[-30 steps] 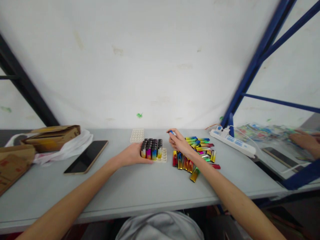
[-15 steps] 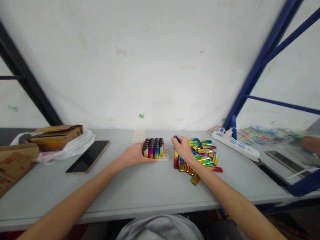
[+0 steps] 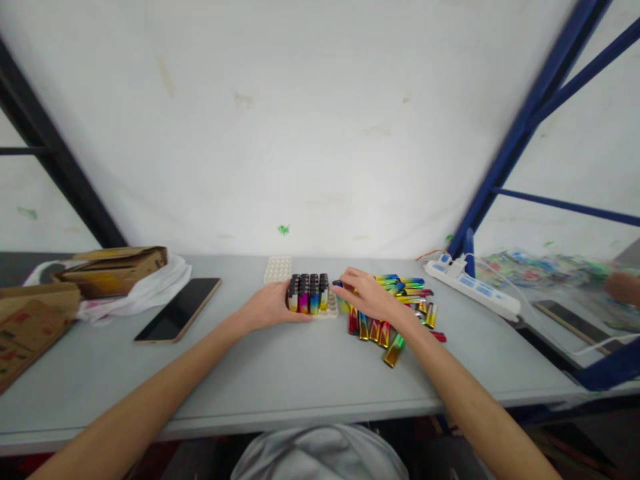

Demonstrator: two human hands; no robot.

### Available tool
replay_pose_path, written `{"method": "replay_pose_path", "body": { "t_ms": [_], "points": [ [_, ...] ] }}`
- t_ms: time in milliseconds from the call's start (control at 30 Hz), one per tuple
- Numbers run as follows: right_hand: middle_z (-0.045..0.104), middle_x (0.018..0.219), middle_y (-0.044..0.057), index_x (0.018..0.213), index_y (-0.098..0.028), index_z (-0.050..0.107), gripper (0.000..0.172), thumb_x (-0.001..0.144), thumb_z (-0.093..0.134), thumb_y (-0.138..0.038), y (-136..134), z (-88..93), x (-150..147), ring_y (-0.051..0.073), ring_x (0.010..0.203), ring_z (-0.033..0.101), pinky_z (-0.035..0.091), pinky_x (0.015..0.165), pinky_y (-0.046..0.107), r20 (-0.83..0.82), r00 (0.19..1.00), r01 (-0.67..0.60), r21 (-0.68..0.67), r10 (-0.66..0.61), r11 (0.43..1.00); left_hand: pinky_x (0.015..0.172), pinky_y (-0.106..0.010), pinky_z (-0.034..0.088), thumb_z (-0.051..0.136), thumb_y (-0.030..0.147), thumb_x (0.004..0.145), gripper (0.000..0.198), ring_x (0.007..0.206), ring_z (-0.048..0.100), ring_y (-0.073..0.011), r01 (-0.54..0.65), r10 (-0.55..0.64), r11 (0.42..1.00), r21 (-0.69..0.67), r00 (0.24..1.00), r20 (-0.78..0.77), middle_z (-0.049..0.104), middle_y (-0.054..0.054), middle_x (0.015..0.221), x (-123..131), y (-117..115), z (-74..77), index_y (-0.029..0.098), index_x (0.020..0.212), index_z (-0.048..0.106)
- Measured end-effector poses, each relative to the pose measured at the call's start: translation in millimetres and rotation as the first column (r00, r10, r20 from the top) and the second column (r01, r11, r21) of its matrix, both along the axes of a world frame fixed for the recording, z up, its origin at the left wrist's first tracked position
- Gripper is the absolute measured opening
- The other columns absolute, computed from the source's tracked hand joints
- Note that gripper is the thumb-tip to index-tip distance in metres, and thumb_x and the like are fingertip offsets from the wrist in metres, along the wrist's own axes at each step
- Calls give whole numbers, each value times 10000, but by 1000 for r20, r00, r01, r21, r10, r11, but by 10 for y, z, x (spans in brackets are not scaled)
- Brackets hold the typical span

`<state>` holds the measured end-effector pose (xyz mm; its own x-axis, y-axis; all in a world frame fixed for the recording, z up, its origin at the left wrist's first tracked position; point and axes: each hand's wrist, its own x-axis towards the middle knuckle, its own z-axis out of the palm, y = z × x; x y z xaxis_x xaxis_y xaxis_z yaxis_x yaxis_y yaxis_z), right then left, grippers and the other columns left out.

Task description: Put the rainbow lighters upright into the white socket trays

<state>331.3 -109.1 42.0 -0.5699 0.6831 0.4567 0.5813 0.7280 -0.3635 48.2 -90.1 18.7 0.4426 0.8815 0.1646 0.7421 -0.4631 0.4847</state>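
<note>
Upright lighters (image 3: 309, 293) with black tops and shiny coloured bodies stand in rows in a white holed tray (image 3: 331, 311), whose right-hand holes show bare. My left hand (image 3: 273, 307) is closed round the left side of this group, thumb along the front; its other fingers are hidden behind. Just right of the tray, my right hand (image 3: 367, 293) pinches a single lighter (image 3: 338, 284) with a dark end, mostly covered by the fingers. Under and beside that hand lies a loose pile of shiny multicoloured lighters (image 3: 370, 329).
A second white holed tray (image 3: 277, 269) lies behind. Left are a phone (image 3: 179, 310), a white plastic bag (image 3: 135, 297) and cardboard boxes (image 3: 117, 270). A power strip (image 3: 473, 291) lies right; beyond the blue frame (image 3: 505, 150) another person's blurred hand (image 3: 623, 288) shows.
My right hand has moved left with the lighter, from over the pile to the tray's right side, and turned flatter. My left hand keeps its place at the tray.
</note>
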Motion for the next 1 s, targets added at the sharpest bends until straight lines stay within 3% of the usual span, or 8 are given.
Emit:
{"method": "replay_pose_path", "body": {
  "t_ms": [133,267,567,800,1000],
  "points": [
    [526,639,-33,734,-196,549,482,1086,480,-517,-53,36,-15,125,590,452,299,614,269,17,1000,10,-135,-7,991,887,-375,559,811,740,653,780,1024,738,-337,22,-22,1000,5,1000,-21,798,-88,1131,-6,-5,-8,229,1229,692],
    [648,704,3,787,-174,643,453,1077,522,-500,-54,14,-34,135,624,535,340,641,260,40,999,-7,-188,15,982,891,-387,555,809,734,665,794,1027,734,-339,17,-17,1000,6,999,-36,790,-100,1156,-13,14,-46,219,1256,683],
    [677,756,36,853,-179,629,351,1080,557,-437,-43,-58,-204,163,676,572,344,659,267,173,985,19,-96,-2,995,882,-388,550,806,737,660,810,1012,739,-345,13,-12,1000,15,999,-48,792,-95,1150,-25,48,-95,219,1268,671],
    [677,744,32,842,-170,644,364,1074,567,-439,-34,-40,-147,153,665,570,346,659,258,218,976,1,-66,14,998,906,-400,547,800,719,681,791,1045,731,-351,4,-3,1000,13,997,-79,781,-117,1168,-16,27,-72,203,1262,650],
    [745,868,84,1020,-160,686,364,1097,502,-464,-98,-5,-198,192,749,662,389,680,266,379,925,52,-61,-25,997,876,-412,556,786,702,707,771,1049,734,-366,27,-26,999,22,998,-56,786,-113,1153,-18,20,-64,192,1269,654]
  ]
}}
